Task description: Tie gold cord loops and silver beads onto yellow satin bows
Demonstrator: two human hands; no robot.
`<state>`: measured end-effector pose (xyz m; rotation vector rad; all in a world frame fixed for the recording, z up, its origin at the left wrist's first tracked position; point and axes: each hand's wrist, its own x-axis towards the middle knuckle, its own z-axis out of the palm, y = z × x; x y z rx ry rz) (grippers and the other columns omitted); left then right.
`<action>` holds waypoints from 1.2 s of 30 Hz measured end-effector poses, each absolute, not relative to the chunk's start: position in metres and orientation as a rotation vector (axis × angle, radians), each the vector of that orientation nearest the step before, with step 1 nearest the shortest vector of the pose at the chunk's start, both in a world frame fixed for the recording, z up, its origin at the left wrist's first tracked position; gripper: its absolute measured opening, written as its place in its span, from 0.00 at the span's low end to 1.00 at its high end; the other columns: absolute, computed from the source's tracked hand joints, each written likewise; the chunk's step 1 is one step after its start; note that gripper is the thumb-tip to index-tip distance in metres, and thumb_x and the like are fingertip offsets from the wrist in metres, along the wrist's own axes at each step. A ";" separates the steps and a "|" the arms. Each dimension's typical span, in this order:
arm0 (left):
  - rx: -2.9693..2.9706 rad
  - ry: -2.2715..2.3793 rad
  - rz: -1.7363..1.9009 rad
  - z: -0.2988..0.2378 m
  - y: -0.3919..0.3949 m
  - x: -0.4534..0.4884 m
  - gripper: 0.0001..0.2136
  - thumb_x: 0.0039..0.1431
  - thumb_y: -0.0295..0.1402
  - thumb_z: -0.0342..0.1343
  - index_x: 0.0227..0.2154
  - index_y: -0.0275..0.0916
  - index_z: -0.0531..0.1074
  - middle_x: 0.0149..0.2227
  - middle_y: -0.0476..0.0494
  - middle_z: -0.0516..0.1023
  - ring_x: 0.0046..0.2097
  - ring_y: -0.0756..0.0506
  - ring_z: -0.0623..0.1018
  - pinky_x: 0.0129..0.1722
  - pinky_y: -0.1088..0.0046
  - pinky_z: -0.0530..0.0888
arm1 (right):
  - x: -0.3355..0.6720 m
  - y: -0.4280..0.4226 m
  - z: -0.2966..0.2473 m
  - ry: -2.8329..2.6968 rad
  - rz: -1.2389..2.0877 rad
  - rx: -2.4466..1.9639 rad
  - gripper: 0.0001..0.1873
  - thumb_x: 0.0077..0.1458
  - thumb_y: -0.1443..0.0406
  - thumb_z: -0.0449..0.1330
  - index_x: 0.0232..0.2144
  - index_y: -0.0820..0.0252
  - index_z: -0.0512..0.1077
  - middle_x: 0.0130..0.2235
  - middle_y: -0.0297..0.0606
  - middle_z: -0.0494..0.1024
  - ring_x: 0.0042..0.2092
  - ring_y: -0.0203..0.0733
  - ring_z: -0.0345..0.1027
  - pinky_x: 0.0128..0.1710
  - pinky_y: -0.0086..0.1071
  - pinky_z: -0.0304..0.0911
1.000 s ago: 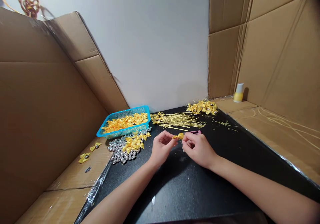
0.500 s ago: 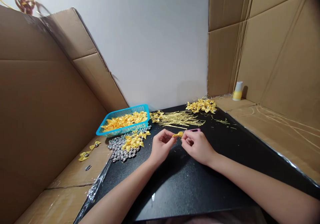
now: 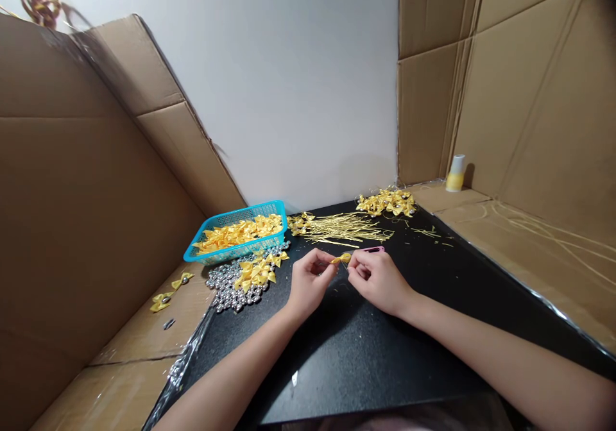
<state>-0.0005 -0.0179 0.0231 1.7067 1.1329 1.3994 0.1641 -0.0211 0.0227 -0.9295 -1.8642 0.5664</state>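
Between the fingertips of my left hand (image 3: 310, 278) is a small yellow ribbon bow (image 3: 342, 258), pinched at its left end. My right hand (image 3: 380, 280) is closed right beside the bow's other end. A fine strand seems to run from the bow to its fingers, but what they hold is too small to make out. Just behind my right hand lies a pink-handled tool (image 3: 375, 249), mostly hidden. Left of my left hand, loose yellow bows (image 3: 260, 270) rest on a mass of silver beads (image 3: 233, 290).
A blue basket (image 3: 216, 257) of yellow bows stands at the left. Gold strips (image 3: 344, 228) lie behind my hands, with a pile of beaded bows (image 3: 387, 202) at the back. A thread spool (image 3: 455, 174) stands on cardboard at right. Cardboard walls (image 3: 543, 97) enclose the black table (image 3: 385, 367).
Both hands stay at the bow, almost still. The whole view has shifted very slightly to the left.
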 end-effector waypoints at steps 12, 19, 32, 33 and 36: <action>1.677 1.136 1.395 0.022 -0.018 -0.001 0.06 0.49 0.33 0.62 0.26 0.36 0.73 0.25 0.48 0.76 0.27 0.51 0.74 0.29 0.77 0.71 | 0.163 -0.021 0.021 -1.847 0.596 -0.921 0.09 0.49 0.73 0.53 0.20 0.58 0.61 0.15 0.24 0.57 0.17 0.30 0.51 0.20 0.26 0.48; 1.720 1.148 1.411 0.021 -0.017 -0.001 0.05 0.50 0.32 0.62 0.26 0.36 0.73 0.26 0.48 0.76 0.27 0.51 0.74 0.28 0.77 0.71 | 0.163 -0.022 0.020 -1.860 0.651 -0.907 0.08 0.51 0.72 0.52 0.22 0.58 0.61 0.15 0.25 0.60 0.17 0.30 0.53 0.21 0.25 0.49; 2.328 1.075 1.468 0.023 -0.019 -0.006 0.04 0.53 0.26 0.58 0.24 0.38 0.72 0.29 0.45 0.80 0.31 0.48 0.79 0.33 0.75 0.74 | 0.165 -0.018 0.020 -1.910 0.627 -0.868 0.08 0.55 0.71 0.51 0.24 0.59 0.63 0.18 0.26 0.61 0.20 0.32 0.56 0.22 0.26 0.49; 2.369 1.048 1.487 0.024 -0.020 -0.005 0.05 0.53 0.25 0.58 0.24 0.38 0.72 0.28 0.45 0.80 0.31 0.48 0.79 0.32 0.75 0.74 | 0.165 -0.017 0.020 -1.908 0.624 -0.869 0.08 0.55 0.70 0.51 0.24 0.59 0.63 0.18 0.26 0.61 0.20 0.32 0.56 0.22 0.26 0.49; 2.425 0.994 1.562 0.025 -0.021 -0.003 0.05 0.54 0.24 0.57 0.25 0.37 0.71 0.29 0.45 0.80 0.31 0.49 0.79 0.31 0.76 0.74 | 0.165 -0.017 0.020 -1.897 0.618 -0.861 0.08 0.55 0.70 0.51 0.25 0.59 0.64 0.18 0.27 0.62 0.20 0.32 0.56 0.22 0.26 0.49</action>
